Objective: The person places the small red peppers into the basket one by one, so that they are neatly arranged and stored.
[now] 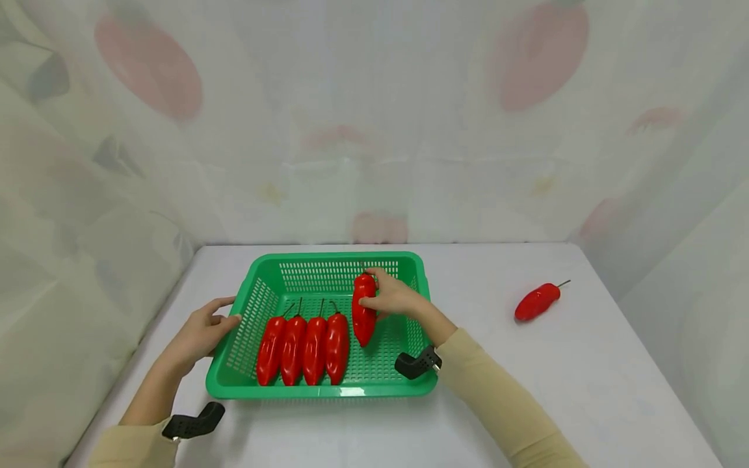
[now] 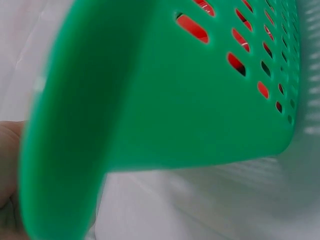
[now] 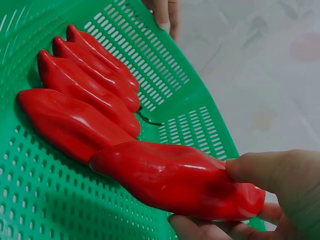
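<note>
A green plastic basket (image 1: 281, 392) with slotted walls stands on the table. My left hand (image 1: 199, 333) grips its left rim, thumb on the inner side; the left wrist view shows mostly the basket's outer wall (image 2: 190, 115). Over the right part of the basket, my right hand (image 1: 396, 299) pinches a red chili pepper (image 1: 363, 320) near its stem end, thumb on one side and fingers on the other. In the right wrist view the tip of this held pepper (image 3: 165, 177) overlaps the nearest of several red peppers (image 3: 75, 122) lying side by side inside.
Another red pepper (image 1: 537, 302) lies alone on the white table (image 1: 497, 383), to the right of the basket. A pale patterned cloth (image 1: 374, 188) hangs behind the table and along its sides. Each wrist carries a black camera mount (image 1: 194, 422).
</note>
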Available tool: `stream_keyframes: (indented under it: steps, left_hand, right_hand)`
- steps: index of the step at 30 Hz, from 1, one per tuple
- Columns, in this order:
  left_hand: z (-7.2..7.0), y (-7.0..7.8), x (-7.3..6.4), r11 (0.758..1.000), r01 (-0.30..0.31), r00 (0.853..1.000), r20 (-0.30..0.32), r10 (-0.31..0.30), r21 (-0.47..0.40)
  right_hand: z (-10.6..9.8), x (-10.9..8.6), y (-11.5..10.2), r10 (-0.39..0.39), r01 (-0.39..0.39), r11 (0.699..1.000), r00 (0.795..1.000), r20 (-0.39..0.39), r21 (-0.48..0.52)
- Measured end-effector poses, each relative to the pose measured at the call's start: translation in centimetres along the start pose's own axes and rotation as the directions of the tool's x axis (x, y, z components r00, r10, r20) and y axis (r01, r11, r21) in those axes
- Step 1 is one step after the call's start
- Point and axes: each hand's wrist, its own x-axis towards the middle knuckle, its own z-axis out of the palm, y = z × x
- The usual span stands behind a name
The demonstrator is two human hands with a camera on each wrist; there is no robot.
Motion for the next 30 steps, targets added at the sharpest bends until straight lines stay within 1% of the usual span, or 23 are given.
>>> stream_keyframes:
  steps: [9, 15, 20, 25, 30]
  left_hand:
    - [0.0, 0.0, 0.0, 1.000, 0.007, 1.000, -0.004, -0.007, 0.001]
    - [-0.1, 0.0, -0.1, 1.000, 0.017, 1.000, 0.001, -0.017, 0.005]
    - [-0.2, 0.1, 0.0, 1.000, 0.008, 1.000, -0.004, -0.008, 0.004]
    - [-0.2, 0.1, 0.0, 1.000, 0.010, 1.000, -0.002, -0.010, 0.008]
    - [-0.1, 0.2, 0.0, 1.000, 0.011, 1.000, 0.001, -0.011, 0.010]
  right_hand:
    - [0.7, 0.2, 0.0, 0.021, -0.021, 1.000, 0.999, 0.038, 0.003]
    - [1.1, 0.8, 0.4, 0.060, -0.059, 0.998, 0.996, 0.064, -0.016]
    - [1.5, 1.3, 0.5, 0.095, -0.092, 0.995, 0.993, 0.067, -0.035]
    - [2.0, 1.5, 0.8, 0.114, -0.110, 0.993, 0.988, 0.103, -0.051]
    - [2.2, 1.6, 1.0, 0.153, -0.150, 0.988, 0.981, 0.118, -0.031]
